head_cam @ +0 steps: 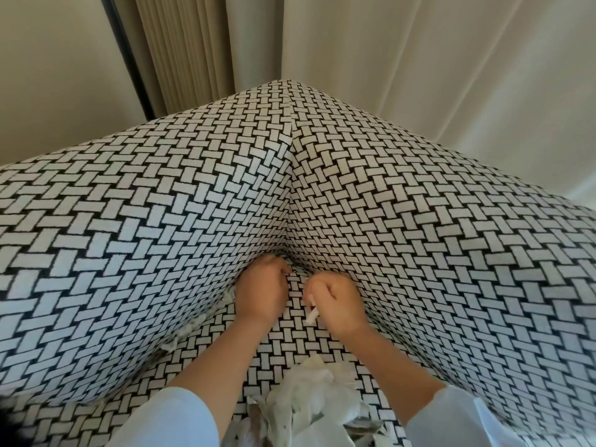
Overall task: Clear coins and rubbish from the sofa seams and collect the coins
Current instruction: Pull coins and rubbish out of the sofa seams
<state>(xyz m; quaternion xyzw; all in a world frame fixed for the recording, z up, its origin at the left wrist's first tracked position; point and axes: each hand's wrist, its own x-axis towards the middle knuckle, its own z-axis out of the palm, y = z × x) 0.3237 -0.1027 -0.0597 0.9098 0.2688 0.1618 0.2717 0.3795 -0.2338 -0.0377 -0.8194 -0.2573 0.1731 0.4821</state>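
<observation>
Two hands work at the inner corner of the sofa (419, 221), where back, arm and seat meet. The left hand (263, 290) is curled, fingertips pushed down into the seam (292, 272); whether it grips anything there cannot be told. The right hand (338, 303) is closed in a loose fist on a small pale scrap (312, 316), whose end pokes out below the thumb.

More rubbish shows: torn paper bits (193, 321) wedged along the left seam, and a crumpled heap of tissue (309, 398) on the seat near the sleeves. No coins are visible; any that remain are probably deep in the crack.

The paper looks light, soft and easily torn, so pinching it low, close to the fabric, and drawing it out slowly should keep it from shredding. Coins would be hard, thin and slippery; they would likely need the cushion pressed aside and a fingertip hooked under an edge, since a careless push could drive them deeper.
</observation>
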